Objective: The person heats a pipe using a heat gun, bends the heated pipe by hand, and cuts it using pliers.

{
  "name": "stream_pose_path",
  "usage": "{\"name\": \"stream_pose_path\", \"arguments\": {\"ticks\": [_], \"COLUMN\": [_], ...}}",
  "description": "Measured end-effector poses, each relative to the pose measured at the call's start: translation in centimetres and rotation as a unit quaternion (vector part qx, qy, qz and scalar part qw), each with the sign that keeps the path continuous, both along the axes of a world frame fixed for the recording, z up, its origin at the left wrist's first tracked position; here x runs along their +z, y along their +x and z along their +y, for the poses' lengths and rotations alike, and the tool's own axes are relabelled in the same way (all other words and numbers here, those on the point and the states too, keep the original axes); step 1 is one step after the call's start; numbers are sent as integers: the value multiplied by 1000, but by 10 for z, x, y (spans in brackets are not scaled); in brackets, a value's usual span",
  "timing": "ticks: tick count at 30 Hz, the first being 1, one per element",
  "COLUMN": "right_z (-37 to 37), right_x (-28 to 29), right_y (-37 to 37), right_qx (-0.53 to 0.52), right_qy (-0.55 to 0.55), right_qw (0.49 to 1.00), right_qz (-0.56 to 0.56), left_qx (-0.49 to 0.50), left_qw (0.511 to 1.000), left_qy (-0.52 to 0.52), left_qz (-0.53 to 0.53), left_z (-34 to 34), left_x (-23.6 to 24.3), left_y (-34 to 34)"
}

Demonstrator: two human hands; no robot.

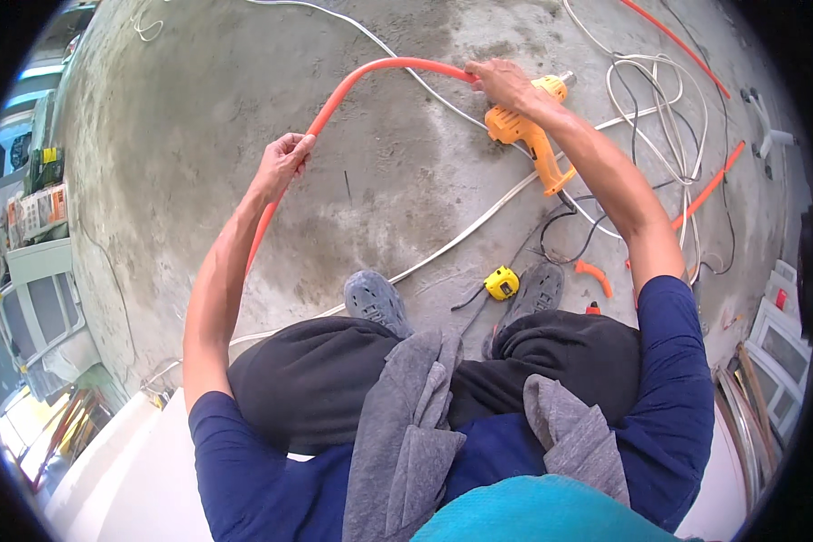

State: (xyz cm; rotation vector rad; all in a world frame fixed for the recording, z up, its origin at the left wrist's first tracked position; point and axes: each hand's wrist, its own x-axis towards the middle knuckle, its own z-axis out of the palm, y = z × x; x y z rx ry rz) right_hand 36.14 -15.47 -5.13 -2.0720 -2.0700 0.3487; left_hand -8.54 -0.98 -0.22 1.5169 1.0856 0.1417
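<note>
Grip, both hands: the left hand (283,161) is closed around an orange flexible conduit (370,70) on its descending leg; the right hand (506,83) is closed around the same conduit near the far end of its arch.

Item: orange flexible conduit, bent into an arch from the right hand at 1 o'clock over to the left hand at 10 o'clock, then running down past the left forearm toward 8 o'clock.

Adjacent: yellow power drill (524,135) lying on the concrete floor (181,135) just beneath the right wrist; yellow tape measure (502,283) between the two shoes near centre; short orange conduit offcut (594,275) at 3 o'clock of it; loops of white cable (659,117) and further orange lengths at 2 o'clock.

Handling note: by judgement, the bend goes best with both hands kept firmly closed and the curve worked evenly, so the tube does not kink at the crown, and the right forearm kept off the drill.

Not determinable: the conduit's lower end vanishes behind the left arm and knee; its right-hand end is covered by the fingers; whether the hand touches the drill is unclear; objects at the left and right rims are warped and too small to identify.
</note>
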Motion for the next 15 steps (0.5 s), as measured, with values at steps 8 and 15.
{"name": "stream_pose_path", "arguments": {"ticks": [8, 15], "right_z": [-4, 1], "right_x": [-8, 21], "right_y": [-5, -11], "right_qx": [12, -24], "right_qy": [-11, -35], "right_qw": [1000, 999], "right_qz": [-20, 7], "left_qx": [15, 31], "left_qw": [999, 998], "left_qy": [-32, -45], "left_qz": [6, -6], "left_z": [1, 0], "left_x": [-2, -6], "left_y": [7, 4]}}
